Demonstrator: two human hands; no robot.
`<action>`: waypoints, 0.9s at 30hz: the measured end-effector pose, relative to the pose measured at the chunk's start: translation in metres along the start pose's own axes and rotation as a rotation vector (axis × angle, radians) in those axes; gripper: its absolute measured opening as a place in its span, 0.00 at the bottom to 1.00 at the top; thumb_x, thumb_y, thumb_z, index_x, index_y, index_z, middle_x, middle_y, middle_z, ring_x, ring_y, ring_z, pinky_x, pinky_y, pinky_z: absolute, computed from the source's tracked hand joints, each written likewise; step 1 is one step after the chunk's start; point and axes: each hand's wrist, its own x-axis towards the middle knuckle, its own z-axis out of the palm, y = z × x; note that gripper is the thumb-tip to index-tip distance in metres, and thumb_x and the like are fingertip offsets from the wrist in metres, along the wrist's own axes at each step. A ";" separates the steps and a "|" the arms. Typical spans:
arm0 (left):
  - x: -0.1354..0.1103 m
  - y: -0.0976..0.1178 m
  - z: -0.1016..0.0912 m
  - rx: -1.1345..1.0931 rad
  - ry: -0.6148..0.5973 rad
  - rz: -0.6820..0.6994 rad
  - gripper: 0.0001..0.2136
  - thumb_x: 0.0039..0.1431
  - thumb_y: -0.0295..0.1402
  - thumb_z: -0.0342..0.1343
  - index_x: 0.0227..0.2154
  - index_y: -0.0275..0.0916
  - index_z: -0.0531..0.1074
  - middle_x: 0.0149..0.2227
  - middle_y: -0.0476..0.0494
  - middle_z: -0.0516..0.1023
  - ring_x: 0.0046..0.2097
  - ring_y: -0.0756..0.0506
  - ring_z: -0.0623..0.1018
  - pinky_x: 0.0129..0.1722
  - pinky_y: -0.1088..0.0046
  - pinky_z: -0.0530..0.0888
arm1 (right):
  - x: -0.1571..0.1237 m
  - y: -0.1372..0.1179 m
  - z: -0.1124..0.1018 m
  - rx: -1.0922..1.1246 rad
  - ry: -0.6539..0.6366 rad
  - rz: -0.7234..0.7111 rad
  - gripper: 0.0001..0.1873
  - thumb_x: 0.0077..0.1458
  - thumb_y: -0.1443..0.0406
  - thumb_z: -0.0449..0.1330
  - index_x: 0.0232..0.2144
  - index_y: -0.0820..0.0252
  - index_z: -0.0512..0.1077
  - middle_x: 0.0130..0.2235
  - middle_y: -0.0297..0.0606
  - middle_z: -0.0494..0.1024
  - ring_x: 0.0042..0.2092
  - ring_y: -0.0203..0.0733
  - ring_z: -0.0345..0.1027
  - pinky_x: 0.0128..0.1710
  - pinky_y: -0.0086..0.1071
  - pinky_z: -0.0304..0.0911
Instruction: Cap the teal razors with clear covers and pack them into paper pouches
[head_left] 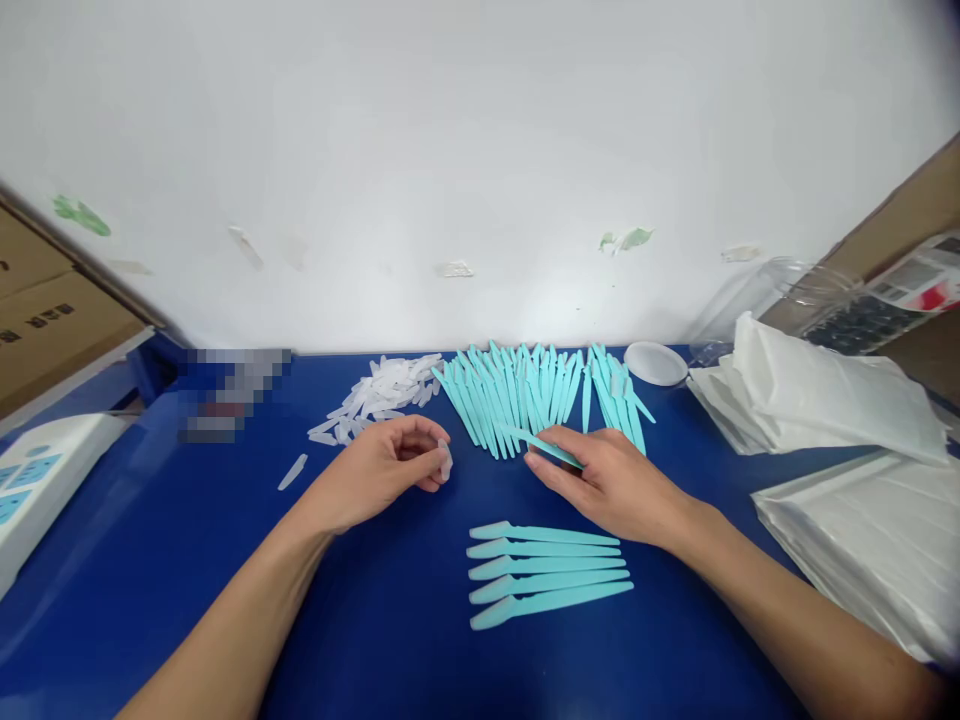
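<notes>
Between the thumb and fingers of my left hand (397, 460) is a small translucent blade cover (446, 461). My right hand (607, 478) grips a turquoise eyebrow razor (551, 449), its blade end pointing left toward my left hand, the two apart. Just behind my left hand lies a heap of translucent blade covers (386, 388), with a single cover (292, 472) off to the left. A pile of turquoise razors (517, 390) spreads out behind my right hand. Nearer to me, several razors (555, 563) lie in a row, handles to the right, with pale covers over their blade ends.
A round white lid (655, 364) sits by the wall, near a clear plastic jar (780, 290). White plastic packets (832, 400) are stacked at the right. On the left are a white power strip (52, 490) and a cardboard box (60, 310).
</notes>
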 end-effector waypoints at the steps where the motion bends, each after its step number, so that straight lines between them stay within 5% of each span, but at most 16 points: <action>1: 0.002 -0.001 0.001 -0.100 0.012 -0.017 0.13 0.62 0.40 0.63 0.42 0.37 0.73 0.35 0.46 0.81 0.37 0.46 0.81 0.40 0.69 0.79 | 0.000 0.000 0.000 -0.030 -0.001 -0.016 0.19 0.68 0.49 0.49 0.37 0.55 0.69 0.17 0.23 0.55 0.21 0.34 0.49 0.25 0.31 0.45; 8: 0.008 -0.003 0.017 -0.341 0.043 -0.032 0.14 0.60 0.39 0.67 0.43 0.37 0.75 0.37 0.45 0.81 0.38 0.49 0.81 0.40 0.74 0.80 | -0.002 0.010 0.007 -0.095 -0.051 -0.113 0.20 0.72 0.53 0.47 0.42 0.58 0.74 0.20 0.26 0.61 0.22 0.35 0.52 0.26 0.32 0.46; 15: 0.007 -0.007 0.014 -0.311 -0.023 -0.059 0.10 0.59 0.37 0.68 0.37 0.38 0.76 0.31 0.49 0.81 0.33 0.51 0.81 0.33 0.78 0.80 | 0.000 0.021 0.010 -0.034 -0.043 -0.251 0.18 0.71 0.56 0.50 0.44 0.59 0.76 0.28 0.31 0.74 0.28 0.33 0.63 0.30 0.30 0.54; 21: 0.007 -0.007 0.016 -0.211 -0.070 -0.061 0.11 0.61 0.40 0.66 0.40 0.37 0.81 0.39 0.43 0.84 0.39 0.47 0.83 0.43 0.72 0.81 | 0.000 0.023 0.011 -0.021 -0.033 -0.291 0.17 0.71 0.57 0.51 0.43 0.59 0.77 0.29 0.31 0.75 0.29 0.32 0.65 0.29 0.29 0.54; 27: 0.005 -0.003 0.020 -0.083 -0.136 -0.060 0.13 0.62 0.42 0.64 0.44 0.40 0.80 0.35 0.46 0.83 0.39 0.48 0.81 0.42 0.73 0.79 | -0.001 0.024 0.007 -0.093 -0.025 -0.294 0.19 0.71 0.56 0.51 0.42 0.59 0.78 0.28 0.31 0.75 0.27 0.33 0.66 0.27 0.30 0.54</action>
